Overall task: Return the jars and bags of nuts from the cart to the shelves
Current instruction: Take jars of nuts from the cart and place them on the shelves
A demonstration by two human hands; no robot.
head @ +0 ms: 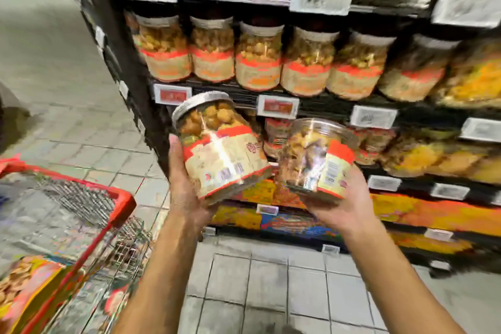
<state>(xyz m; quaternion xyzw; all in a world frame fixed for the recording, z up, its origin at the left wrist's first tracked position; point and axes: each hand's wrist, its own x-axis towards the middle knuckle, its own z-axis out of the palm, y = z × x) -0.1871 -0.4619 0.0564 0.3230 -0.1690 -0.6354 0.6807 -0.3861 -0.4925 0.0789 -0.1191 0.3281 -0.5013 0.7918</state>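
Tile floor (271, 293), shelves (230, 93) w/ jars (257, 62)

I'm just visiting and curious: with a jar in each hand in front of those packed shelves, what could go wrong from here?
1. The left hand holds the silver-lidded jar tilted, and the right hand cups the clear-lidded jar from below. With no hand free, either jar could slip onto the tiled floor.
2. The shelf row of jars looks tightly packed, so pushing another in might knock a neighbour off.
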